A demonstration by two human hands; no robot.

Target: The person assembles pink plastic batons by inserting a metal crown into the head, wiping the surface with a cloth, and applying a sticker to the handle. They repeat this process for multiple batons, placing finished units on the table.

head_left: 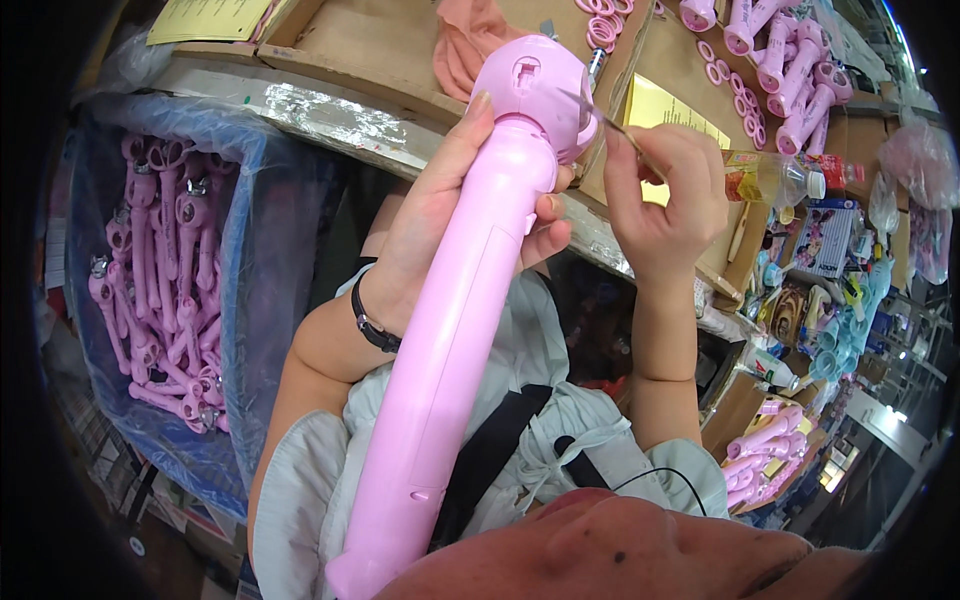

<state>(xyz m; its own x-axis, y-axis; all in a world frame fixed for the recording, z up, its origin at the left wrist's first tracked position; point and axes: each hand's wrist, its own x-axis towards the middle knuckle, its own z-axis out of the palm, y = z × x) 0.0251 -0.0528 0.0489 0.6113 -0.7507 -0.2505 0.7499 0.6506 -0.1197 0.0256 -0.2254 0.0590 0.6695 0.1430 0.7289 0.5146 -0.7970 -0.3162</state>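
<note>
My left hand (435, 205) is wrapped around the neck of a long pink plastic wand-like housing (440, 330), just under its round head. The housing slants from the upper middle down toward my body, and a small cut-out shows in its head. Between the fingers of my right hand (668, 200) is a thin metal tool (622, 133), its kind unclear. The tool's tip meets or lies very close to the right side of the round head, by a ring-shaped opening. Part of my left fingers is hidden behind the housing.
At left stands a crate lined with blue plastic (245, 200), holding many pink parts (165, 250). Cardboard trays on the bench hold a salmon cloth (470, 45), pink rings (603, 30) and more pink housings (800, 85). A clear bottle (790, 180) lies beyond my right hand.
</note>
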